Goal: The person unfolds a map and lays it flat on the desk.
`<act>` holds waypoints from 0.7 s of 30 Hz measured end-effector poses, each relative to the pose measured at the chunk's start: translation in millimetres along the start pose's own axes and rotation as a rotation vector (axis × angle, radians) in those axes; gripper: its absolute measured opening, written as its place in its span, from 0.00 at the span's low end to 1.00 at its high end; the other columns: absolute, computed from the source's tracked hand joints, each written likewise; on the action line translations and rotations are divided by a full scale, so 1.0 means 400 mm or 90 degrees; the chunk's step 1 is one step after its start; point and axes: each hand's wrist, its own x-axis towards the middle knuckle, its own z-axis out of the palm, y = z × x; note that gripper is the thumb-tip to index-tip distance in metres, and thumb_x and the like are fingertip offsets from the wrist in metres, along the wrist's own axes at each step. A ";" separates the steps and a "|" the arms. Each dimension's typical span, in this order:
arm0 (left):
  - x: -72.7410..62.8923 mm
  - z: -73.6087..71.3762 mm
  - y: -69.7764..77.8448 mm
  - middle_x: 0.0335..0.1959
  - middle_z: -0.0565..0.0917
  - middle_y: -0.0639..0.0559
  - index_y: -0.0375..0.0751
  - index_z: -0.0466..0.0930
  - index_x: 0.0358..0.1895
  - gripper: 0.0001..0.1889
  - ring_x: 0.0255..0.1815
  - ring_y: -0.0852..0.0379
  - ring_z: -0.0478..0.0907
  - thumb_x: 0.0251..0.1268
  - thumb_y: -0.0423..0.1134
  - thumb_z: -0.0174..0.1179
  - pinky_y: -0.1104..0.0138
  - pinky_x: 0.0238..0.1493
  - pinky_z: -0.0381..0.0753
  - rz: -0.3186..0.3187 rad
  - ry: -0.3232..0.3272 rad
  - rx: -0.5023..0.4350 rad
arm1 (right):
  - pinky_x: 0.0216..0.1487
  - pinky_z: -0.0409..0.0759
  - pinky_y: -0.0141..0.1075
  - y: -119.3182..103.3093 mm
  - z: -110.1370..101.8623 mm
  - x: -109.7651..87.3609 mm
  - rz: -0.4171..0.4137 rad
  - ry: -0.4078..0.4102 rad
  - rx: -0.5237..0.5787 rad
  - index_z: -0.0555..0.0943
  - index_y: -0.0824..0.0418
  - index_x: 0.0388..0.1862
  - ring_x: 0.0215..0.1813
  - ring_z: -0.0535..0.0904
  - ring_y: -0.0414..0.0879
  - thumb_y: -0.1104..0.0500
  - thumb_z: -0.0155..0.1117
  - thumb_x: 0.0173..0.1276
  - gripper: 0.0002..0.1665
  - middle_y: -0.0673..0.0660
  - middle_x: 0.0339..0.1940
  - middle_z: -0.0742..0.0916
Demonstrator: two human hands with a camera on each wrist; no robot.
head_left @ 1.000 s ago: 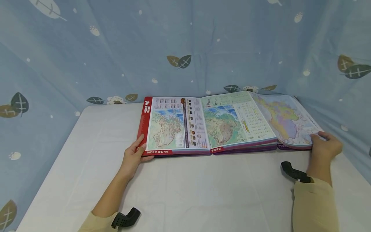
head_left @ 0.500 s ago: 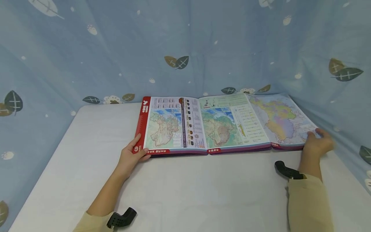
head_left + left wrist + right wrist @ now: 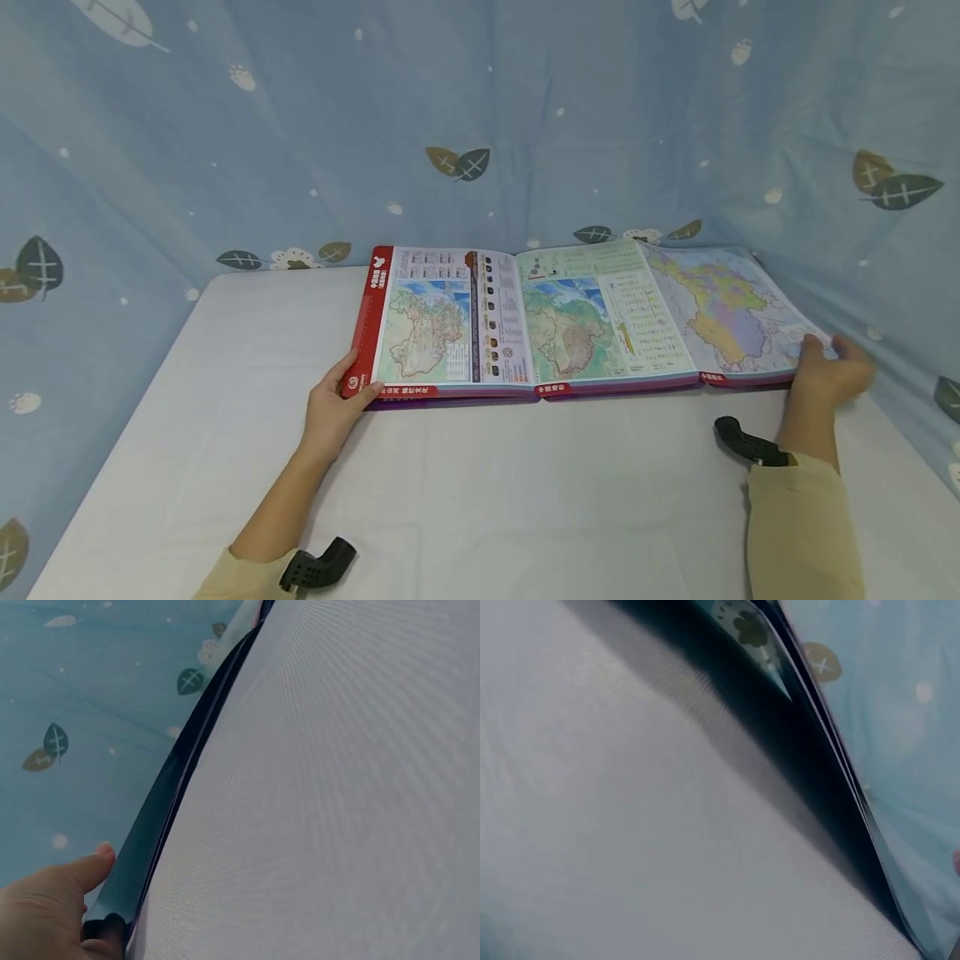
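Note:
A wide folding map of several layers [image 3: 570, 325] lies spread along the back of the table, three panels showing side by side. Its left panel has a red border; the right one carries a many-coloured map. My left hand [image 3: 330, 417] grips the lower left edge, thumb on top and the other fingers mostly hidden beneath. At the lower right corner, my right hand [image 3: 832, 375] pinches the edge. In the left wrist view, the left hand [image 3: 49, 911] holds the dark glossy map edge [image 3: 146, 840]. The right wrist view shows the raised map edge [image 3: 832, 742], the hand nearly out of frame.
White cloth covers the table [image 3: 525, 492], which extends in front of the map. A blue curtain [image 3: 337, 125] with leaf prints hangs right behind the map. Black wrist devices [image 3: 318, 567] sit at both cuffs.
The right panel has come down level with the middle one, its lower edges now nearly in line. The left edge has risen slightly, with a lower purple layer showing under it.

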 end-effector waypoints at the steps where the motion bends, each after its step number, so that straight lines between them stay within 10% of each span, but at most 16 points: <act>1: -0.001 -0.001 0.001 0.74 0.59 0.48 0.46 0.54 0.74 0.38 0.71 0.51 0.59 0.63 0.39 0.62 0.72 0.60 0.73 -0.002 0.000 0.001 | 0.74 0.49 0.28 -0.003 -0.001 -0.005 0.001 0.012 -0.007 0.70 0.41 0.66 0.74 0.53 0.40 0.46 0.62 0.65 0.30 0.47 0.72 0.63; 10: -0.006 -0.003 0.010 0.76 0.53 0.50 0.42 0.57 0.73 0.33 0.76 0.54 0.49 0.65 0.35 0.59 0.62 0.71 0.60 0.004 0.002 -0.027 | 0.72 0.40 0.20 -0.073 -0.007 -0.068 -0.001 -0.040 0.140 0.62 0.41 0.70 0.74 0.45 0.32 0.43 0.64 0.62 0.38 0.40 0.74 0.54; 21: -0.004 -0.025 0.017 0.76 0.52 0.56 0.47 0.53 0.74 0.37 0.77 0.57 0.45 0.64 0.43 0.61 0.61 0.74 0.53 0.000 0.009 -0.049 | 0.71 0.40 0.19 -0.181 0.023 -0.209 -0.239 -0.095 0.050 0.56 0.44 0.74 0.76 0.34 0.35 0.40 0.64 0.60 0.46 0.48 0.77 0.46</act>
